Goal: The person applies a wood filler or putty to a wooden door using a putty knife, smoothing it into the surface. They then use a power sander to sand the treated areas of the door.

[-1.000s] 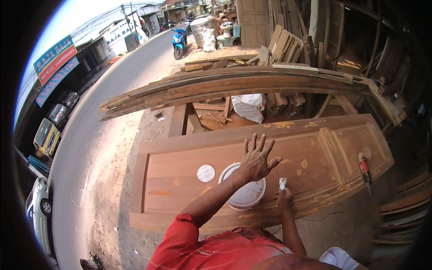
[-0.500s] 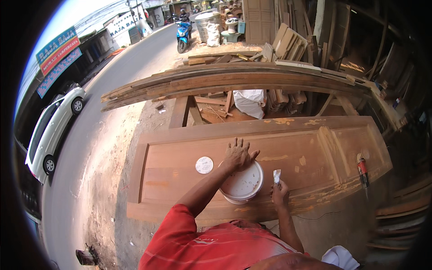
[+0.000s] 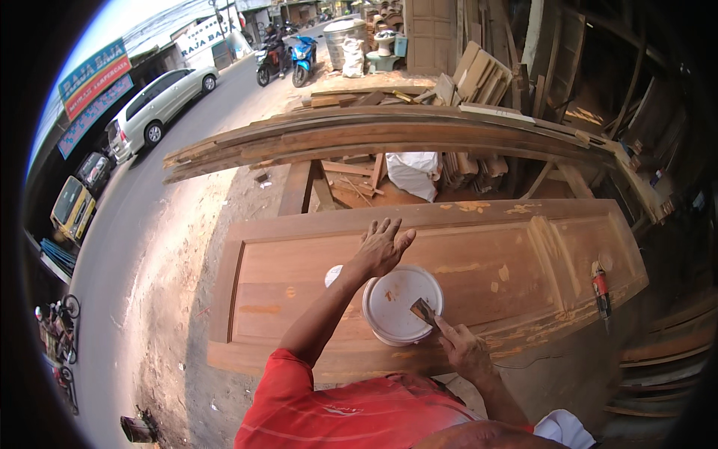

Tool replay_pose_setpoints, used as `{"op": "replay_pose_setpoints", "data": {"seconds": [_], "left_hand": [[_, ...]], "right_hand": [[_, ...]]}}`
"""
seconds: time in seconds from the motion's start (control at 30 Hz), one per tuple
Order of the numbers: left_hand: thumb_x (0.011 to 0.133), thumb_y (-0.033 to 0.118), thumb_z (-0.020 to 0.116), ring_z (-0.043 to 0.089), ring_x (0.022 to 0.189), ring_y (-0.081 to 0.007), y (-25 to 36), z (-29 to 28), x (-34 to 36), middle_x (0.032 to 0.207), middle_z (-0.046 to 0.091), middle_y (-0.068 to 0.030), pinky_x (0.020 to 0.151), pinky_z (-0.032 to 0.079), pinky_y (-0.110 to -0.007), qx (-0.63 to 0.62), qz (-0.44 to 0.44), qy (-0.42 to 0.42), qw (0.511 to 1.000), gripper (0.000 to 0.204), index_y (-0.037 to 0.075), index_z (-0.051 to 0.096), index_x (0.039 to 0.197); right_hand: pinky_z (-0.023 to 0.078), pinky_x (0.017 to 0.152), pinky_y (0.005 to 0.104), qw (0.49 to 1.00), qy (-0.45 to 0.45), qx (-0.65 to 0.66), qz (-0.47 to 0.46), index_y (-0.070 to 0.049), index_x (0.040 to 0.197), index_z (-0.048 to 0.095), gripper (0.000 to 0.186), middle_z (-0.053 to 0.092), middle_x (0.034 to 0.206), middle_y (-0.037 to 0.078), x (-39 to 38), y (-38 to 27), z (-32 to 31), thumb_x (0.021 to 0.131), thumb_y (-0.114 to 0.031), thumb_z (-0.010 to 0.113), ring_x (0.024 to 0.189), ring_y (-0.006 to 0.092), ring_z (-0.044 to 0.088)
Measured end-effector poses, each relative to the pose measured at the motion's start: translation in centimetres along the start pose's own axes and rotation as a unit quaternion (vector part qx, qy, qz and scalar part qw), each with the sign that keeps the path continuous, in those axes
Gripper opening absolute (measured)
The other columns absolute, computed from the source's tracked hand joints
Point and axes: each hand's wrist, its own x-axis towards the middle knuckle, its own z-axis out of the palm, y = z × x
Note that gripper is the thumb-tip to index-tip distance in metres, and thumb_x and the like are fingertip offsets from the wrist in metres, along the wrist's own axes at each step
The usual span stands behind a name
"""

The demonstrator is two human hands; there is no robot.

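My right hand (image 3: 464, 349) grips a putty knife (image 3: 423, 311), its blade over the white round lid-like top of a tub (image 3: 390, 318). Small brown smears and specks of paste lie on that white surface. My left hand (image 3: 384, 247) is open, fingers spread, just past the tub's far left rim; whether it touches the wood is hard to tell. Beneath everything lies a brown panelled wooden door (image 3: 262, 329) with patches of orange-tan filler. A white round disc (image 3: 333, 275) rests on it, partly hidden by my left forearm.
A red and black power tool (image 3: 600, 286) lies at the door's right end. Long planks (image 3: 359, 133) are stacked beyond the door. Scrap timber (image 3: 479, 75) fills the far right. On the road at left are a silver car (image 3: 161, 108) and a motorbike rider (image 3: 274, 52).
My right hand has brought the putty knife leftward onto the tub's top, and brown paste now shows there. My left hand has shifted slightly left and farther away. The silver car has driven up the road.
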Motion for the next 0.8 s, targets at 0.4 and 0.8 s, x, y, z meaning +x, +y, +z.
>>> {"op": "replay_pose_setpoints", "data": {"seconds": [0.4,0.8], "left_hand": [[0.107,0.06,0.036,0.029,0.153,-0.0441,-1.5,3.7,-2.2,0.161,0.039,-0.0251,0.121,0.031,-0.058,0.042,-0.107,-0.182,0.977,0.075,0.007,0.034,0.16],[0.108,0.054,0.041,0.058,0.128,-0.0452,-2.4,5.3,-2.6,0.139,0.06,-0.0285,0.107,0.046,-0.051,-0.042,-0.06,-0.057,0.996,0.068,0.003,0.044,0.154]], "right_hand": [[0.054,0.078,0.0439,0.969,0.233,0.077,0.038,0.007,0.144,0.052,0.05,0.066,0.092,0.021,1.9,-0.8,-3.0,0.1,-0.015,0.06,0.084,0.0356,0.069],[0.052,0.076,0.0525,0.937,0.211,0.171,0.22,-0.002,0.119,0.062,0.03,0.068,0.1,0.02,-2.5,2.8,-2.0,0.097,-0.022,0.066,0.089,0.0446,0.067]]}}
